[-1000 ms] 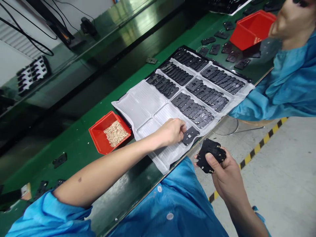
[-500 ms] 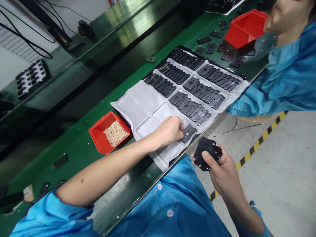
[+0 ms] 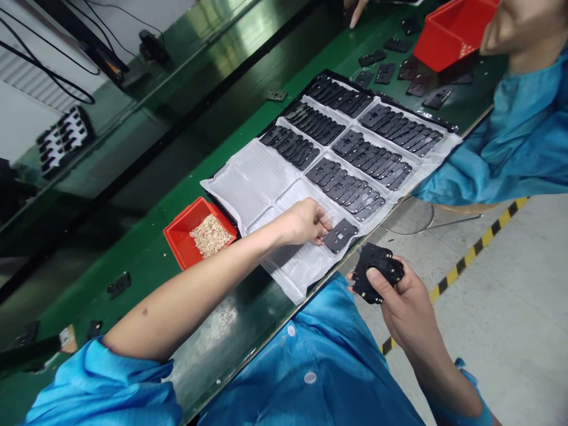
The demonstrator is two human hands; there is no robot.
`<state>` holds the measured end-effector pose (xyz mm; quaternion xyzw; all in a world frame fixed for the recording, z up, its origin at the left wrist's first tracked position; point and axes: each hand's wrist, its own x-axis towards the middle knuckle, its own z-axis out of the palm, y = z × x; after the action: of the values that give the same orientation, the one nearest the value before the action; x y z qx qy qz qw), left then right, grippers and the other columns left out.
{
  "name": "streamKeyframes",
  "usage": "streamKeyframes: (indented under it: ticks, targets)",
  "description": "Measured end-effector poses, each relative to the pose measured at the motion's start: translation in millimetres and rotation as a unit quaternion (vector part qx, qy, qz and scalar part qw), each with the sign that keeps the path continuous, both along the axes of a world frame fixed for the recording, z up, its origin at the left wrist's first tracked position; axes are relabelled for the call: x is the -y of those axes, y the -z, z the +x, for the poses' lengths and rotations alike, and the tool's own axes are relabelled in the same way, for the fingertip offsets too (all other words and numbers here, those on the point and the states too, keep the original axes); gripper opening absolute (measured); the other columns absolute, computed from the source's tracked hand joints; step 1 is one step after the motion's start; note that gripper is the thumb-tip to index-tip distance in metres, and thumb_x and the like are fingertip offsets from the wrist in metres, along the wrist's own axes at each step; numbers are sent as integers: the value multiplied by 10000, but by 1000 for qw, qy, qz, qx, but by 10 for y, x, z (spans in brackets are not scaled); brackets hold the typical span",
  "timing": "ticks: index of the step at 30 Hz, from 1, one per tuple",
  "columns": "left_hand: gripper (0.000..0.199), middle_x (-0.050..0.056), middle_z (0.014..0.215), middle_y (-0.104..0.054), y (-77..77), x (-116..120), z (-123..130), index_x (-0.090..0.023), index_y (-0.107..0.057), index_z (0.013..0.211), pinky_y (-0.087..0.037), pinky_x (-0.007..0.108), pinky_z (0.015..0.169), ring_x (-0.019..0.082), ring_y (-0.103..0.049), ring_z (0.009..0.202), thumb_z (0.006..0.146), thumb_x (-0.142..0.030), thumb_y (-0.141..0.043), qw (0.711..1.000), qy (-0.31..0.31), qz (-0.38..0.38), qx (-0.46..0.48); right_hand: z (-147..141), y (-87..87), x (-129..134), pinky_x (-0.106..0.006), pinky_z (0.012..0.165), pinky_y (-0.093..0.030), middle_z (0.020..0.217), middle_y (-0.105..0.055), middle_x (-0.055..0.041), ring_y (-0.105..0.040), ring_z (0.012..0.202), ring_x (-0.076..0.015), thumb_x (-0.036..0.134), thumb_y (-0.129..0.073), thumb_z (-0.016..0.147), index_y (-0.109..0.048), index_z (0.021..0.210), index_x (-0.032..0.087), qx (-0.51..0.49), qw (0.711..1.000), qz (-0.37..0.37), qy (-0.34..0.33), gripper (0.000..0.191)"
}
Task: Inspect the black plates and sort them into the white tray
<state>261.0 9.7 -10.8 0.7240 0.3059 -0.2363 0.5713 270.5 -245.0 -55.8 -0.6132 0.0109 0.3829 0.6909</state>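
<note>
My left hand (image 3: 308,222) is at the near right compartment of a lined tray (image 3: 257,174). Its curled fingers pinch the left edge of a flat black plate (image 3: 341,235) with small square cutouts, which lies against the white liner. Past the tray's near edge, my right hand (image 3: 406,299) grips a stack of similar black plates (image 3: 377,273), thumb on top. Small brass-coloured bits show along the stack's edges. Overlapping rows of black plates (image 3: 346,188) fill several of the tray's other compartments.
Left of the tray stands a red bin (image 3: 180,239) of small tan pieces. Loose black plates (image 3: 386,73) lie beyond the tray, near another red bin (image 3: 444,41) and a co-worker in a blue sleeve (image 3: 470,171). Another person's hand (image 3: 356,10) shows at the top.
My left hand has shifted slightly, and more of the plate by its fingers shows. Another hand has appeared at the top. My right hand still holds its stack; the view has shifted a little.
</note>
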Motion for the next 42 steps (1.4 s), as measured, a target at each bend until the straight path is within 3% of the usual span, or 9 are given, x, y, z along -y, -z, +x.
streamKeyframes:
  ticks: [12, 16, 23, 31, 42]
  targets:
    - [168, -16, 580, -690, 99, -102, -19, -72, -687, 803, -612, 236, 647, 104, -699, 543, 797, 83, -750, 995, -33, -95, 23, 8, -5, 14, -387, 750, -689, 903, -815, -30, -797, 768, -234, 444, -897, 839, -653, 1132, 262, -5, 1000, -15, 11, 423]
    - [176, -15, 582, -698, 113, -125, -31, -67, -689, 812, -618, 236, 645, 108, -714, 551, 799, 108, -705, 992, -34, -117, 26, 25, 2, 30, -414, 764, -684, 918, -827, -48, -800, 763, -253, 465, -889, 842, -649, 1142, 264, -6, 1000, -25, -1, 434]
    - [205, -41, 542, -668, 94, -81, -13, -77, -669, 779, -618, 267, 642, 104, -675, 504, 774, 128, -674, 995, -40, -91, 14, 27, 63, 55, -436, 770, -690, 941, -829, -37, -804, 806, -270, 450, -882, 851, -669, 1139, 283, 6, 1000, -28, 5, 395]
    - [197, -58, 513, -635, 12, -19, 15, -81, -664, 782, -583, 226, 588, 104, -670, 521, 768, 114, -680, 998, -40, -38, -3, 23, 68, 59, -377, 750, -702, 918, -818, -26, -810, 811, -241, 399, -903, 844, -674, 1123, 285, 5, 1000, -24, 19, 378]
    - [270, -56, 528, -632, 15, 29, 45, -119, -646, 730, -507, 196, 519, 110, -644, 518, 640, 131, -690, 1000, -6, 25, 11, 17, 39, 43, -375, 791, -690, 917, -825, -26, -811, 799, -234, 409, -898, 848, -666, 1123, 278, 9, 1000, -24, 12, 383]
